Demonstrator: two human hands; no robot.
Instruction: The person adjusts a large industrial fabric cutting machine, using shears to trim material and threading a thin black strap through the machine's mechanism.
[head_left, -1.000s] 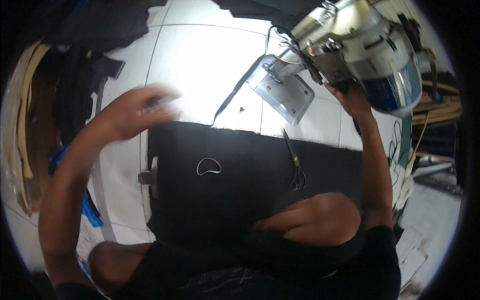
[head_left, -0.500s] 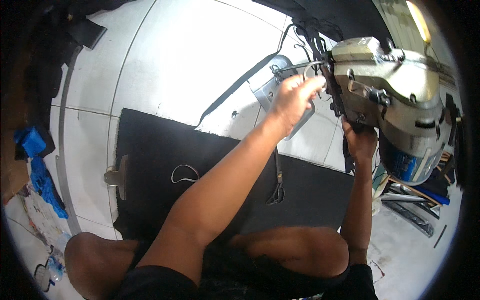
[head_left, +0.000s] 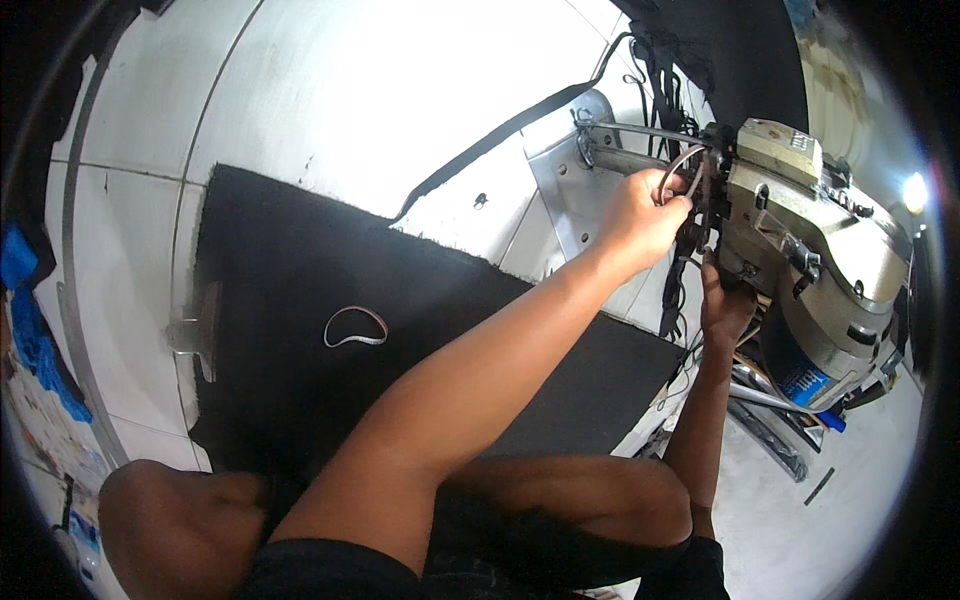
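A heavy fabric cutting machine [head_left: 835, 225] with a grey metal body lies tilted on its side at the right, its base plate [head_left: 560, 205] pointing left. My left hand [head_left: 640, 225] pinches a thin narrow belt loop [head_left: 676, 166] against the machine's front end. Below that end, my right hand [head_left: 728, 310] is wrapped partly under the body; its fingers are mostly hidden behind the machine. A second belt loop [head_left: 330, 330] rests on the black fabric [head_left: 270, 260], left of my forearm.
A metal clamp [head_left: 195, 335] grips the fabric's left edge. One black strip [head_left: 500, 140] runs across the white tiled floor [head_left: 350, 100]. Dark cloth [head_left: 745, 55] and tangled cords hang behind the machine. Blue plastic [head_left: 40, 320] lies far left, with metal bars [head_left: 770, 440] lower right.
My left hand has brought the belt loop closer against the machine's front end. The view has shifted. Scissors seen earlier on the fabric are now hidden behind my left forearm.
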